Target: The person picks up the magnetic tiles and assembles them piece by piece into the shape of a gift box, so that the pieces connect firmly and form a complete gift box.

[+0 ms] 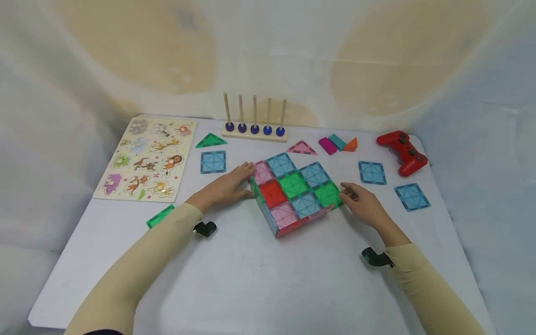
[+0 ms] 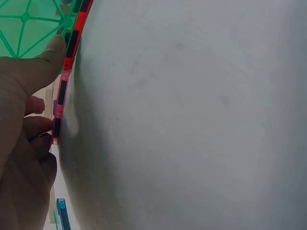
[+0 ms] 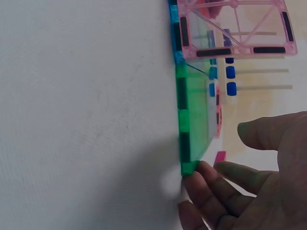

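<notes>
A build of magnetic tiles (image 1: 291,184) sits mid-table, its flat squares pink, blue, red and green. Low upright tiles edge its left and front sides. At its back left corner my left hand (image 1: 232,184) touches the pink square. In the left wrist view the thumb lies against a green upright tile (image 2: 29,36), the other fingertips along the red and pink edge. On the right, my right hand (image 1: 363,204) has its fingertips at the corner of a green square tile (image 1: 328,193). Its thumb (image 3: 261,132) stands apart from that tile in the right wrist view.
An animal puzzle board (image 1: 144,160) lies at left. Behind stands a peg rack (image 1: 254,135) with blue beads. Loose blue squares (image 1: 213,162), a green triangle (image 1: 211,141), a pink triangle (image 1: 302,148), small coloured blocks (image 1: 328,146) and a red game controller (image 1: 403,152) lie around.
</notes>
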The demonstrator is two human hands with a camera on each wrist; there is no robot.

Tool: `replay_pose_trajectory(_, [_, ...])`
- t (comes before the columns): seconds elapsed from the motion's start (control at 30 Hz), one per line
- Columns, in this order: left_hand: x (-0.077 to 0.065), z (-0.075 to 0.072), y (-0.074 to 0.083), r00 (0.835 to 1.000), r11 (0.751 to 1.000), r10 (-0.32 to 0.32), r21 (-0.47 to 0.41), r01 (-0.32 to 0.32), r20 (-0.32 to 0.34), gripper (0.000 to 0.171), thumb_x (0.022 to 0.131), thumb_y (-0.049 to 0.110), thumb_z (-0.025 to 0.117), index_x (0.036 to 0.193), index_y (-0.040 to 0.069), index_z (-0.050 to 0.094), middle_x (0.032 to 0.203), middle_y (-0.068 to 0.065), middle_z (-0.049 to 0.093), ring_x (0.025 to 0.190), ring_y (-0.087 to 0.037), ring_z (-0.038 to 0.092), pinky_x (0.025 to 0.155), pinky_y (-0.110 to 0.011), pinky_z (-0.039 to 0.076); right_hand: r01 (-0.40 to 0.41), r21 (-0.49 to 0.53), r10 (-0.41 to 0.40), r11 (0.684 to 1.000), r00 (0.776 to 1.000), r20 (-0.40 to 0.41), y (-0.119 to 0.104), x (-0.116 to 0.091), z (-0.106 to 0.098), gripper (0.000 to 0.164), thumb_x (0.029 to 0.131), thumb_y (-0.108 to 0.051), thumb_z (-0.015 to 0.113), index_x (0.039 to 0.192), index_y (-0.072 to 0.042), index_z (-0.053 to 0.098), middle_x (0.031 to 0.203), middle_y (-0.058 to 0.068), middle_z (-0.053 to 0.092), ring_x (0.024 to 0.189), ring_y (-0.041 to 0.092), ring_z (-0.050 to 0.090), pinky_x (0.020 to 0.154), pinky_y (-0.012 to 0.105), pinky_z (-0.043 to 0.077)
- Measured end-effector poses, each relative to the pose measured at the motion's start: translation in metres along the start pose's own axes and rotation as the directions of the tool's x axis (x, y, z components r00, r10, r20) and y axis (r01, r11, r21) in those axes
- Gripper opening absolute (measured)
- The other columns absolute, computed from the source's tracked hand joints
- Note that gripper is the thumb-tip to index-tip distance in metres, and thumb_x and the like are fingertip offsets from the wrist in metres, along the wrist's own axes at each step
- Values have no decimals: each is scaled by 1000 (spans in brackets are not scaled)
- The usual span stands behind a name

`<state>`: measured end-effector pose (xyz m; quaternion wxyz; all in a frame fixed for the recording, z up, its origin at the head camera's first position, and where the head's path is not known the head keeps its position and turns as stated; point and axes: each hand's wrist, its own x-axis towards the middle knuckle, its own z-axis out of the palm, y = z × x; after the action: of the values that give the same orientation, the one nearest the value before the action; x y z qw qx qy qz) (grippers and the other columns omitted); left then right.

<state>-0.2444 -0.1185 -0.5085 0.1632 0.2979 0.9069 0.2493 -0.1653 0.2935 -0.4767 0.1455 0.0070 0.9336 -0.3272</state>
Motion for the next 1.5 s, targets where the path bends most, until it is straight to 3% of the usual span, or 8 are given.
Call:
replay_pose_trajectory(0.2, [-4, 2, -4, 999, 997, -34, -72, 33, -11, 83, 98, 39, 69, 164, 20, 22, 171, 1, 12, 157, -18, 6, 124, -43, 19, 2, 18, -2, 1000, 1000, 27, -5, 5, 0, 60, 107, -35, 50, 156, -2, 36, 145, 24, 51, 130, 43, 49, 102, 58, 49])
replay_pose_trajectory(0.33, [-14, 7, 1, 996, 983, -47, -183, 34, -70, 68, 104, 36, 58, 162, 17, 29, 168, -1, 22, 155, -22, 19, 123, -44, 24, 11, 24, -12, 1000, 999, 33, -7, 10, -1, 62, 108, -37, 50, 158, -3, 33, 150, 23, 48, 133, 44, 47, 103, 59, 48])
replay_pose_trajectory(0.53, [-26, 13, 20, 972, 896, -105, -444, 0, -212, 52, 107, 38, 50, 151, 9, 51, 153, -10, 50, 144, -29, 42, 118, -49, 34, 1, 29, -2, 1000, 999, 38, -8, 16, 0, 64, 107, -37, 50, 158, -4, 32, 149, 22, 48, 132, 43, 47, 102, 58, 49])
replay_pose_trajectory(0.67, [-26, 19, 31, 954, 851, -185, -524, 36, -235, 55, 105, 43, 55, 146, 7, 55, 148, -11, 55, 140, -29, 48, 115, -49, 39, -34, 55, 32, 998, 998, 48, -11, 18, -1, 64, 107, -39, 49, 158, -4, 32, 149, 24, 47, 136, 44, 44, 105, 59, 46])
replay_pose_trajectory(0.83, [-23, 24, 42, 935, 826, -256, -558, 79, -246, 59, 103, 44, 58, 146, 4, 55, 147, -12, 56, 137, -29, 51, 112, -48, 43, -25, 93, 21, 995, 999, 38, -12, 19, -2, 63, 108, -39, 48, 158, -4, 34, 149, 24, 46, 138, 44, 42, 106, 60, 45])
replay_pose_trajectory(1.03, [-20, 28, 49, 918, 814, -291, -574, 90, -268, 61, 102, 46, 59, 145, 3, 56, 145, -13, 57, 134, -30, 54, 111, -46, 44, -2, 115, 0, 993, 1000, 22, -13, 18, -4, 59, 108, -35, 49, 157, -3, 36, 148, 25, 46, 134, 44, 46, 104, 59, 47])
replay_pose_trajectory(1.5, [-23, 29, 56, 911, 773, -305, -631, 65, -279, 56, 103, 45, 58, 145, 8, 57, 147, -8, 57, 137, -26, 52, 114, -44, 41, 48, 142, -52, 989, 998, 23, -10, 18, -8, 51, 109, -29, 49, 156, -13, 42, 148, 22, 48, 130, 44, 48, 100, 59, 50])
